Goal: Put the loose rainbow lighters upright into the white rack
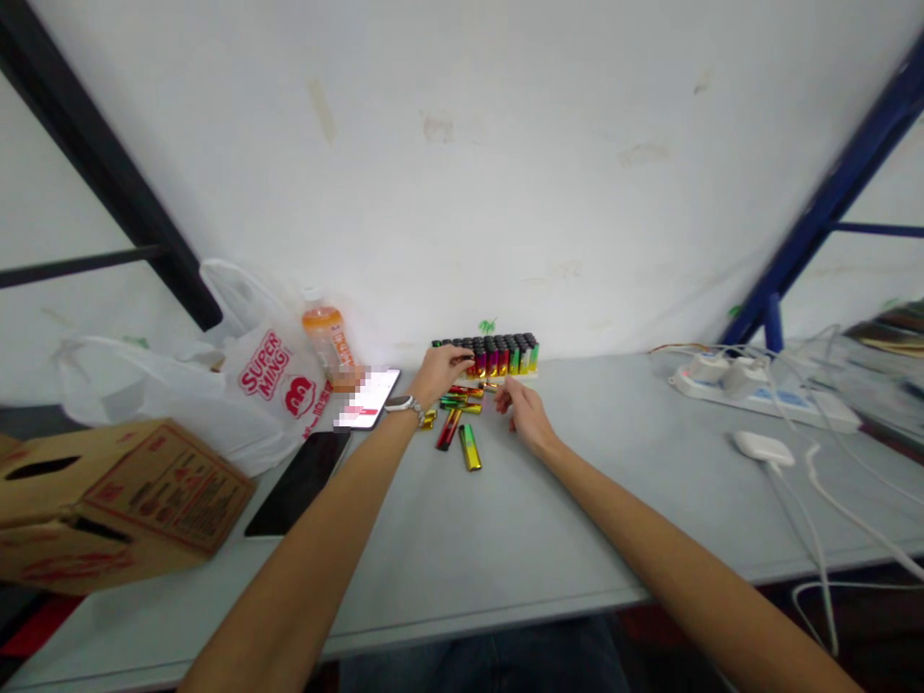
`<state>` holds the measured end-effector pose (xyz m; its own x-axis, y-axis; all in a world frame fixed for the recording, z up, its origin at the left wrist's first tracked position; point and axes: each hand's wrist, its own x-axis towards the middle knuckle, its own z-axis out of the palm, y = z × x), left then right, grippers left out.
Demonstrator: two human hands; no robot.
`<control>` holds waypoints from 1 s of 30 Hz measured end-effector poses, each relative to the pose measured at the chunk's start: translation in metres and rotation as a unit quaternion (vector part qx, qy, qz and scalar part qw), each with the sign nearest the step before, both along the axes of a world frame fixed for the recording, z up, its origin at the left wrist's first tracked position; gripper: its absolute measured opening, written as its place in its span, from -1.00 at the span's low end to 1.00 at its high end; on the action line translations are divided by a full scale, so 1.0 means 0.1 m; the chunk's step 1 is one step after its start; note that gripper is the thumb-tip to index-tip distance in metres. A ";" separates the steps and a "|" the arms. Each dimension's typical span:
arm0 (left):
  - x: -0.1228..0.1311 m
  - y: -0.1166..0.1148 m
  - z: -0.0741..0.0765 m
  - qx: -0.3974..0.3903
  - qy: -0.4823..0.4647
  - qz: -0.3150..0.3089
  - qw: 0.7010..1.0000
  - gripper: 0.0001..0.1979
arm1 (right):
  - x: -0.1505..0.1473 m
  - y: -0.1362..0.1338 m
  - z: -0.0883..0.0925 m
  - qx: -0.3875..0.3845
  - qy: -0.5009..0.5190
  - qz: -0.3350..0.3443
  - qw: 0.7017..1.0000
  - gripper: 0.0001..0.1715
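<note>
Rows of shiny lighters with dark tops stand upright, packed in a low white tray against the wall. At the tray's front left, my left hand is closed in a pinch at a dark lighter top, partly hidden by the fingers. Just in front of the tray, my right hand has its fingers curled, and a small shiny piece lies by the thumb tip; what the fingers hold is hidden. Between the hands are several loose lighters, including a green-yellow lighter and a red lighter.
To the left are a phone with a lit screen, a black tablet-like device, a cardboard box, a plastic bag and an orange drink bottle. A power strip, white charger and cables lie right.
</note>
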<state>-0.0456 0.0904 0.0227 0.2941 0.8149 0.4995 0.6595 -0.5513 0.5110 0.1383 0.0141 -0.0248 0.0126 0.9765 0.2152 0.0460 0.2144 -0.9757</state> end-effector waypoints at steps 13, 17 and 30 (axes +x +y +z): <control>0.00 -0.03 -0.14 0.126 0.101 0.037 0.986 -0.58 | 0.19 0.15 0.06 0.126 -0.383 -0.112 0.908 -0.74; 0.02 -0.15 -0.09 0.121 0.150 0.055 0.980 -0.45 | 0.16 0.18 0.09 0.109 -0.522 -0.060 0.844 -0.57; 0.17 -0.92 -0.32 0.097 -0.078 0.060 0.990 -0.64 | 0.29 0.00 0.11 0.041 -0.515 0.065 0.854 -0.73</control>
